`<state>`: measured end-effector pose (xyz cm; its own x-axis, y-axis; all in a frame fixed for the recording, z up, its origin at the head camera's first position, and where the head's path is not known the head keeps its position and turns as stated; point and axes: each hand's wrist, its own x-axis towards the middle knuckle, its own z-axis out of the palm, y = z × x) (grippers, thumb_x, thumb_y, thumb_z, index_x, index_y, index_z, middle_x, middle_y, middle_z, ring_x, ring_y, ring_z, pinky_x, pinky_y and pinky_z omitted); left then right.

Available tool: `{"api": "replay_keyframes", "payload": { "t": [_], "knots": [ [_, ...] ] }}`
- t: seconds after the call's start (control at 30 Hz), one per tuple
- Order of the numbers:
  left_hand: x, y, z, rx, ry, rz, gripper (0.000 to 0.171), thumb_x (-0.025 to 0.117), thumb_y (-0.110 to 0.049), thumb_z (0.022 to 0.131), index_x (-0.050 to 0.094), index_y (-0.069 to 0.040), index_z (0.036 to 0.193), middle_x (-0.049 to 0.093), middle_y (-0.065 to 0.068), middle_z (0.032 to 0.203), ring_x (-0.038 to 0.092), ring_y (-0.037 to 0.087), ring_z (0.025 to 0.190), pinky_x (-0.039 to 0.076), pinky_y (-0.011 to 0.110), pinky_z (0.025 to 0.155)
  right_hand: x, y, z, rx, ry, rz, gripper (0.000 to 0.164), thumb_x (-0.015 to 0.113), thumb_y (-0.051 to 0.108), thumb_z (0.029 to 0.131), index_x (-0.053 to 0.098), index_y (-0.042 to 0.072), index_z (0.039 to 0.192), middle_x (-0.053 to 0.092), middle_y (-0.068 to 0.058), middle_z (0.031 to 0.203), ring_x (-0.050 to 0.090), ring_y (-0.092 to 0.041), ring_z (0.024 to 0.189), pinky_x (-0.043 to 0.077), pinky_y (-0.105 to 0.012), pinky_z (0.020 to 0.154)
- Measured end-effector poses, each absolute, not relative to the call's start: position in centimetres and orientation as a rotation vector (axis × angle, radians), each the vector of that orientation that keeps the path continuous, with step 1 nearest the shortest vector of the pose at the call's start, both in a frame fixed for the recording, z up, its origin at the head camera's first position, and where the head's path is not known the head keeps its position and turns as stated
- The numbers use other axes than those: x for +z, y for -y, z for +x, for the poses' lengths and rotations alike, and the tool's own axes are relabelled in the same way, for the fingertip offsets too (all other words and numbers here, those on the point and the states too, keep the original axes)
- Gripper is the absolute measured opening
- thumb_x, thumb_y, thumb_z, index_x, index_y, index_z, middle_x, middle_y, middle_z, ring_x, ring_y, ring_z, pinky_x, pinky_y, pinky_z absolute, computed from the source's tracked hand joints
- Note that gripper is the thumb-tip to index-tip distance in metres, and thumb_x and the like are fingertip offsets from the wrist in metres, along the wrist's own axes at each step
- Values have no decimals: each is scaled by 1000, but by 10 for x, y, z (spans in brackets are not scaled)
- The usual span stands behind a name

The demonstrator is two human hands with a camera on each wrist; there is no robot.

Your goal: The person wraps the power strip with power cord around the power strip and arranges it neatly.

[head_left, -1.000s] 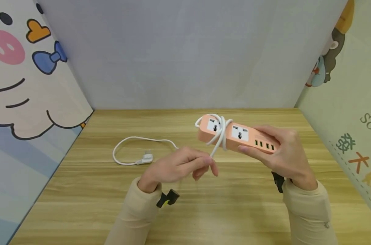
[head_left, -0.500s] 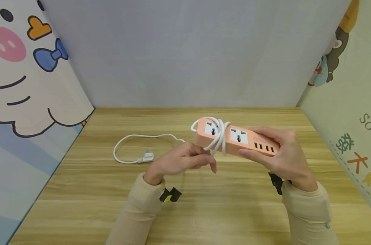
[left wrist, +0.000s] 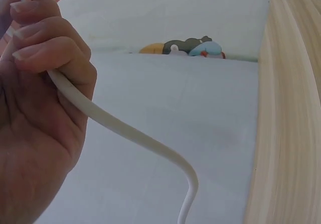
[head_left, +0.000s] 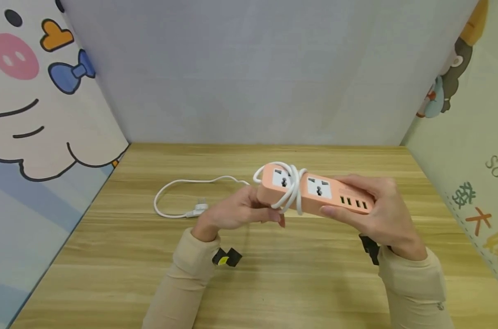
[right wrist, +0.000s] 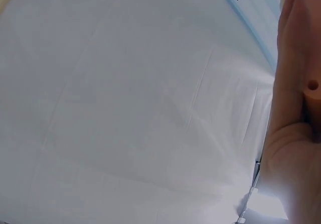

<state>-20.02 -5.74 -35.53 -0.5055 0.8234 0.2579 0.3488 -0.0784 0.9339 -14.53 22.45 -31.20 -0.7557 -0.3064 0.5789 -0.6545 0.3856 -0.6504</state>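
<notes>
A peach-coloured power strip point(head_left: 335, 194) with white socket faces and several USB ports is held above the table. My right hand point(head_left: 382, 208) grips its USB end, thumb along the near side. White cord point(head_left: 295, 189) is wound in several turns round the other end. My left hand point(head_left: 240, 210) is at that end, its fingers curled round the cord at the strip's near lower edge. In the left wrist view the cord point(left wrist: 130, 131) runs out from under the curled fingers point(left wrist: 50, 50). Its white plug point(head_left: 198, 209) lies on the table to the left, prongs up.
The wood-grain table point(head_left: 298, 283) reaches back to a pale grey backdrop point(head_left: 249, 77). Cartoon-printed panels point(head_left: 47, 114) stand at the left and right sides. The loose cord curves in an arc between the plug and my left hand.
The power strip has tilted and come slightly down and left. My left hand has moved up against its near edge, and the cord stretch between them is taken up.
</notes>
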Motion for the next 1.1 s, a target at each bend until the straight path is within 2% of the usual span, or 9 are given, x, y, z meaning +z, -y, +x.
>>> {"api": "replay_keyframes", "payload": {
  "t": [0.1, 0.17, 0.3, 0.47, 0.6, 0.7, 0.83, 0.97, 1.1],
  "knots": [
    [-354, 58, -200, 1571, -1863, 1232, 17, 55, 6, 98, 59, 13, 113, 59, 17, 88, 71, 24, 94, 52, 30, 77, -311, -226, -144, 1338, 2282, 837, 41, 87, -3, 70, 77, 9, 108, 73, 8, 83, 57, -8, 52, 46, -22, 49],
    [-354, 59, -200, 1557, -1904, 1217, 14, 56, 5, 97, 63, 12, 108, 62, 14, 84, 68, 20, 87, 48, 27, 71, -310, -227, -144, 1360, 2272, 846, 43, 86, -4, 70, 77, 9, 109, 74, 8, 85, 57, -8, 54, 46, -22, 50],
    [-354, 62, -201, 1534, -1987, 1204, 13, 59, 3, 97, 69, 9, 103, 72, 20, 89, 65, 11, 80, 47, 24, 66, -308, -229, -142, 1393, 2246, 859, 45, 85, -6, 69, 77, 8, 111, 74, 8, 88, 59, -9, 58, 47, -22, 52],
    [-356, 64, -204, 1527, -2069, 1191, 14, 61, -1, 96, 72, 5, 100, 74, 17, 92, 62, 10, 79, 49, 27, 70, -307, -228, -141, 1395, 2244, 860, 44, 85, -6, 69, 77, 8, 110, 74, 8, 88, 59, -9, 59, 46, -22, 53],
    [-357, 63, -207, 1527, -2162, 1192, 12, 64, -4, 95, 75, 0, 95, 73, 13, 95, 60, 14, 87, 50, 29, 81, -306, -229, -139, 1393, 2248, 839, 44, 85, -6, 69, 77, 8, 109, 73, 8, 86, 57, -9, 57, 45, -23, 52],
    [-358, 61, -207, 1501, -2242, 1171, 12, 67, -5, 94, 75, -1, 102, 74, 12, 109, 63, 17, 105, 49, 34, 97, -305, -231, -139, 1387, 2265, 835, 44, 85, -6, 69, 77, 9, 110, 73, 8, 87, 57, -10, 57, 45, -23, 52],
    [-358, 61, -205, 1495, -2286, 1150, 29, 68, -6, 94, 70, -1, 122, 68, 14, 130, 58, 22, 126, 41, 42, 113, -304, -232, -138, 1394, 2283, 859, 45, 85, -6, 69, 77, 9, 110, 74, 8, 90, 58, -10, 60, 45, -24, 54],
    [-359, 61, -205, 1513, -2294, 1157, 38, 66, -7, 94, 64, 0, 132, 67, 15, 131, 59, 20, 121, 41, 45, 114, -304, -234, -137, 1449, 2290, 915, 45, 84, -10, 67, 76, 7, 108, 75, 4, 90, 59, -11, 63, 45, -24, 56],
    [-359, 61, -205, 1537, -2337, 1156, 40, 68, -9, 90, 65, -1, 129, 69, 12, 112, 59, 16, 103, 45, 42, 107, -302, -235, -135, 1493, 2313, 952, 48, 84, -13, 64, 76, 5, 108, 75, 1, 88, 60, -11, 63, 45, -25, 56]
  ]
}}
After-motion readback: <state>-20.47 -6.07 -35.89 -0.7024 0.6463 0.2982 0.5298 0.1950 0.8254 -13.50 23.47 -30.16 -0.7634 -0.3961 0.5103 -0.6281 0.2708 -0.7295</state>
